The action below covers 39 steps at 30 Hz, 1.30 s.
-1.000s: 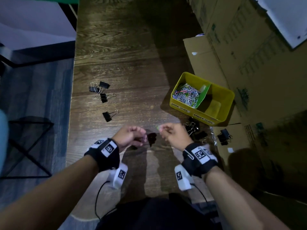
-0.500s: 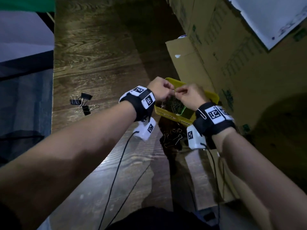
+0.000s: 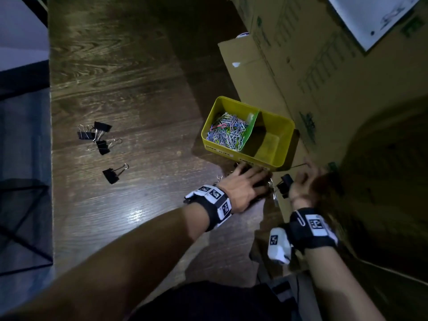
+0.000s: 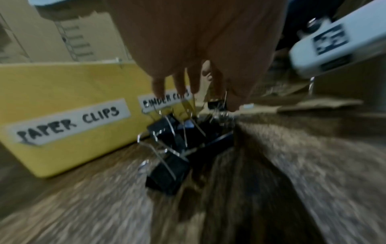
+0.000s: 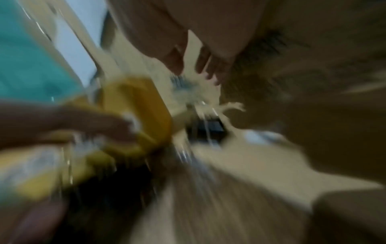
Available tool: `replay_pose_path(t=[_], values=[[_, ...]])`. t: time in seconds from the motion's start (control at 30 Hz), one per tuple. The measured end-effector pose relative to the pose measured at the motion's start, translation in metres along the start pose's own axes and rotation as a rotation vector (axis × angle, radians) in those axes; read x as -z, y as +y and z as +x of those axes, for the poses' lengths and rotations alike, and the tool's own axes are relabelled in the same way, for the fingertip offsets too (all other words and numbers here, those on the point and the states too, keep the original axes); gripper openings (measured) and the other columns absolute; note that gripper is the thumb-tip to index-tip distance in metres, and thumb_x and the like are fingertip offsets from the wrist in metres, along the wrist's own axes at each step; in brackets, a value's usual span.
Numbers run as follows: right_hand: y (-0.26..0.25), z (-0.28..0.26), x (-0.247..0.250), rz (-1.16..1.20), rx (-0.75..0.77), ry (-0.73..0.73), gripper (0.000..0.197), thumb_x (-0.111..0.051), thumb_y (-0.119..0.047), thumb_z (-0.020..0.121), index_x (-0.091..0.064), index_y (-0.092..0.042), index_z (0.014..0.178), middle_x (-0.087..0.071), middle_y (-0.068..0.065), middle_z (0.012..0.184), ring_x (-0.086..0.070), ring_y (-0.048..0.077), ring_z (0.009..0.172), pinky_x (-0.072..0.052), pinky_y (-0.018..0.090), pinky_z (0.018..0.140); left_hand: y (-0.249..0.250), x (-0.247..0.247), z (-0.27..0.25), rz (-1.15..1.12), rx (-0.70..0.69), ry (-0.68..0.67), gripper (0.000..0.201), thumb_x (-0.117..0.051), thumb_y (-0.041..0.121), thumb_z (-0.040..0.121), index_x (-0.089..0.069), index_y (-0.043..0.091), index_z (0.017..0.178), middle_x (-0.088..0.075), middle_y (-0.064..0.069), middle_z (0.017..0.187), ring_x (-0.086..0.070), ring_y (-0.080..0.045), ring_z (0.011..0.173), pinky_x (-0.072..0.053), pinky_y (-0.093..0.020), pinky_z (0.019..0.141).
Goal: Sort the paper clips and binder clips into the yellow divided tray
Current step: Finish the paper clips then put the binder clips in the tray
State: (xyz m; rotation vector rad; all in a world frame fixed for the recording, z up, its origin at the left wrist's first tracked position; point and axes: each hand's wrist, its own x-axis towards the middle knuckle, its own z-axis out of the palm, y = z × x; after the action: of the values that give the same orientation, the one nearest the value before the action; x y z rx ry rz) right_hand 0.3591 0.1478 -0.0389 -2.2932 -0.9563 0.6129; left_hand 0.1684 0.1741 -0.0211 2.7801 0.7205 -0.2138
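Note:
The yellow divided tray (image 3: 283, 144) stands at the table's right. Its left compartment holds several coloured paper clips (image 3: 228, 133); the right compartment shows only bare yellow floor behind a green divider (image 3: 251, 126). My left hand (image 3: 249, 181) lies palm down, fingers stretched over a heap of black binder clips (image 4: 175, 145) just in front of the tray's labelled wall. My right hand (image 3: 303, 181) is blurred, fingers spread, beside another black binder clip (image 3: 286, 183) on the cardboard. Neither hand holds anything that I can see.
Several more black binder clips (image 3: 99, 137) lie on the dark wooden table (image 3: 139, 89) at the left, one apart (image 3: 113, 173). Large cardboard boxes (image 3: 312, 66) stand against the tray's right side. The table's left edge drops to the floor.
Both hands were together over the tray's paper clip side pinching something small; they have come down to the near side of the tray, parted and opened.

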Motion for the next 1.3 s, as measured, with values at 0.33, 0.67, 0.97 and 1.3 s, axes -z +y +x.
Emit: replay_pose_path(t=[0.33, 0.67, 0.97, 1.3], values=[[-0.012, -0.109, -0.074, -0.303, 0.281, -0.313, 0.058, -0.046, -0.038, 0.089, -0.039, -0.012, 0.141, -0.013, 0.025, 0.153, -0.013, 0.04, 0.141, -0.021, 0.05, 0.115, -0.023, -0.038, -0.062, -0.004, 0.43, -0.038, 0.053, -0.031, 0.045, 0.094, -0.011, 0.04, 0.143, -0.005, -0.005, 0.157, 0.001, -0.03, 0.143, 0.005, -0.062, 0.108], [-0.08, -0.153, -0.13, -0.283, 0.595, -0.826, 0.078, -0.049, -0.049, 0.09, -0.005, -0.025, 0.15, 0.023, 0.019, 0.154, 0.016, 0.034, 0.144, -0.008, 0.048, 0.118, -0.074, -0.055, -0.19, -0.342, 0.356, 0.189, 0.061, -0.05, 0.047, 0.088, -0.032, 0.023, 0.141, -0.02, -0.008, 0.153, -0.018, -0.026, 0.141, -0.023, -0.052, 0.111], [-0.082, -0.146, -0.143, -0.23, 0.551, -0.938, 0.132, -0.085, -0.051, 0.055, 0.013, -0.044, 0.142, 0.023, -0.001, 0.155, 0.003, 0.021, 0.146, -0.017, 0.04, 0.117, -0.235, -0.007, -0.242, -0.256, 0.898, 0.469, 0.067, -0.047, 0.06, 0.082, -0.04, 0.023, 0.137, -0.026, -0.014, 0.15, -0.026, -0.037, 0.135, -0.025, -0.057, 0.109], [-0.077, -0.147, -0.15, -0.236, 0.569, -0.883, 0.133, -0.088, -0.049, 0.046, 0.01, -0.059, 0.134, 0.017, -0.008, 0.153, 0.0, 0.022, 0.146, -0.028, 0.048, 0.114, -0.286, -0.032, -0.234, -0.275, 1.004, 0.16, 0.076, -0.049, 0.071, 0.075, -0.037, 0.031, 0.138, -0.029, -0.006, 0.151, -0.02, -0.039, 0.135, -0.019, -0.047, 0.112]])
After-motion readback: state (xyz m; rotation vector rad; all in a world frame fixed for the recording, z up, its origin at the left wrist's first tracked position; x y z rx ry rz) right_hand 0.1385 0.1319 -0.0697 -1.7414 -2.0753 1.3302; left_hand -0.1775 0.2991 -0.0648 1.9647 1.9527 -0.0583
